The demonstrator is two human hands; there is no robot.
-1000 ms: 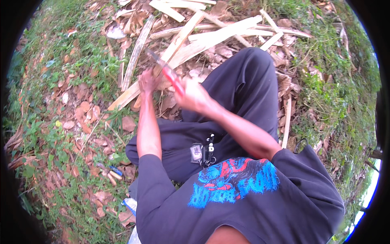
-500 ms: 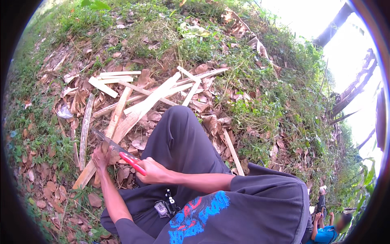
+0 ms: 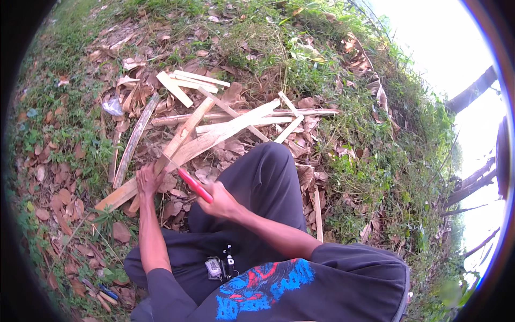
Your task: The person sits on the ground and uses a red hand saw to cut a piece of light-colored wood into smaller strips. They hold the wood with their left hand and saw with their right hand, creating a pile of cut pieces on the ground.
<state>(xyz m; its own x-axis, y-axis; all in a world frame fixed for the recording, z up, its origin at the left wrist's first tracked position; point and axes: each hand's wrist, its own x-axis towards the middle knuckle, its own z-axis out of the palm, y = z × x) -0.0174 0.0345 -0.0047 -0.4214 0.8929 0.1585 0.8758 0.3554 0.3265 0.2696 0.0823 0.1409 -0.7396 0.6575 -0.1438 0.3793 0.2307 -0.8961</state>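
Observation:
My right hand (image 3: 216, 200) is closed around the red handle of a hand saw (image 3: 194, 185). The saw's thin blade shows nearly edge-on, lying at a narrow wooden strip (image 3: 186, 127). My left hand (image 3: 148, 180) grips that strip just left of the blade and presses it down. Beneath it runs a wider pale board (image 3: 225, 134), whose near end sticks out past my left hand. I cannot make out how deep the blade sits in the wood. My bent knee (image 3: 273, 166) rises just right of the saw.
Several cut pale sticks (image 3: 199, 80) lie beyond the board. A bark-covered stick (image 3: 135, 142) and a clear plastic scrap (image 3: 112, 106) are to the left. Tools with blue and wooden handles (image 3: 104, 296) rest at lower left. Dry leaves and grass cover the sloping ground.
The view has turned, so the wood pile sits further right. The saw blade has tilted from showing its flat side to nearly edge-on. Both hands keep their grips.

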